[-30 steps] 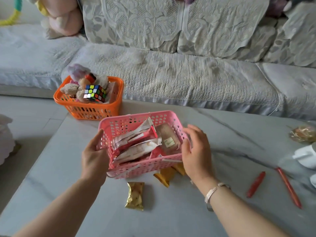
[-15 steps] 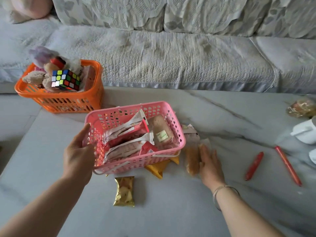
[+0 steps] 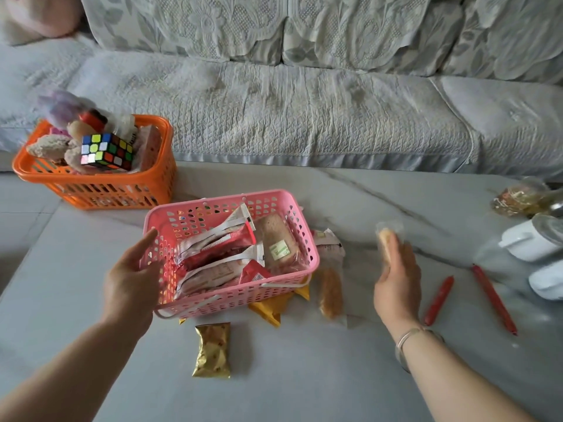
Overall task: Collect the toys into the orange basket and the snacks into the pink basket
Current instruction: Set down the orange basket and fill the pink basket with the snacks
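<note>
The pink basket point(image 3: 170, 214) stands mid-table, holding several wrapped snacks. My left hand point(image 3: 131, 278) grips its left wall. My right hand point(image 3: 396, 278) is raised just right of the basket, closed on a clear-wrapped bread snack point(image 3: 385, 237). Another wrapped bread point(image 3: 330, 287) lies against the basket's right side. A gold packet point(image 3: 213, 350) lies in front of the basket and a yellow packet point(image 3: 268, 307) pokes out from under it. Two red sausages point(image 3: 440, 300) point(image 3: 493, 298) lie to the right. The orange basket point(image 3: 100, 190) at far left holds plush toys and a colour cube point(image 3: 106, 152).
A grey sofa point(image 3: 304, 117) runs along the table's far edge. White cups point(image 3: 530, 243) and a clear bag of food point(image 3: 518, 199) sit at the right edge. The floor point(image 3: 18, 214) shows beyond the table's left edge.
My right hand let go of the basket's right wall, went down to the table beside it and has lifted a wrapped bread snack. The left hand stayed on the basket.
</note>
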Demonstrator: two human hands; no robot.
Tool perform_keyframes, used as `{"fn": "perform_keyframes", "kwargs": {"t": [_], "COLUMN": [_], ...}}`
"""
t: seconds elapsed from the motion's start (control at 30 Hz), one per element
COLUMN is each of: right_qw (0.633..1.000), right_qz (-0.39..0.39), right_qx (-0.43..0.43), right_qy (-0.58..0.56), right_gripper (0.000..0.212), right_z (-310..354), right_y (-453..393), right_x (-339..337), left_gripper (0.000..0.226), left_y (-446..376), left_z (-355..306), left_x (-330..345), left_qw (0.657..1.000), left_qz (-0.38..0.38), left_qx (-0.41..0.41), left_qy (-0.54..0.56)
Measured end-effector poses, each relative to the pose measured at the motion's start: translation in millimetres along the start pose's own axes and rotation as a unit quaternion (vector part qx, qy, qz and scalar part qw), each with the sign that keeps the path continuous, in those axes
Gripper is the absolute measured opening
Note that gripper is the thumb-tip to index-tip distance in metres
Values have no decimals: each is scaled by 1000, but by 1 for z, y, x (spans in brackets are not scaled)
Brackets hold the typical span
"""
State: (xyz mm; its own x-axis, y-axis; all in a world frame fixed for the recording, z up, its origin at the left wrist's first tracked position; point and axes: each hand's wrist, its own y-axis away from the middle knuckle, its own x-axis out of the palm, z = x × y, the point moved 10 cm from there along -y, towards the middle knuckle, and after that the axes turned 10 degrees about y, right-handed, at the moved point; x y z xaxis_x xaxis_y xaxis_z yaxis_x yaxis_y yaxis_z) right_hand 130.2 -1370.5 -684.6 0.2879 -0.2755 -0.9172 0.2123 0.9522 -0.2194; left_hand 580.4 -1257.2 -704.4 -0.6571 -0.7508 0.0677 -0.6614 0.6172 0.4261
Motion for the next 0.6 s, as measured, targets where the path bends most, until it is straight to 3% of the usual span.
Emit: {"fn": "perform_keyframes", "kwargs": {"t": [0.1,0.2,0.3,0.43,0.53,0.6], "right_qw": [997,978,935,836,789,794], "right_qz": [-45,-54,25,190,292,332], "right_qx": [-60,-186,-344,-514,-539,-510], "right_qy": [-35,-81,-79,14,45,2], "right_gripper": [74,78,82,77,51,49], "right_z": [38,115,206,279,295,296], "right_y": [-13,-3,37,102,134,142], "right_x": [-31,-56,-63,-31,2,12], "left_gripper": [52,52,53,54,55,53], "left_y": [3,10,20,31,34,37], "left_z": [3,0,-10,-22,-23,-25], "left_x": [2,5,9,10,5,1], "left_qw": [1000,1000,1000,999,999,999], "left_qz": [-2,-1,3,22,22,23], "left_qx": [-13,-16,-5,21,22,27], "left_qy": [12,19,28,25,26,22]}}
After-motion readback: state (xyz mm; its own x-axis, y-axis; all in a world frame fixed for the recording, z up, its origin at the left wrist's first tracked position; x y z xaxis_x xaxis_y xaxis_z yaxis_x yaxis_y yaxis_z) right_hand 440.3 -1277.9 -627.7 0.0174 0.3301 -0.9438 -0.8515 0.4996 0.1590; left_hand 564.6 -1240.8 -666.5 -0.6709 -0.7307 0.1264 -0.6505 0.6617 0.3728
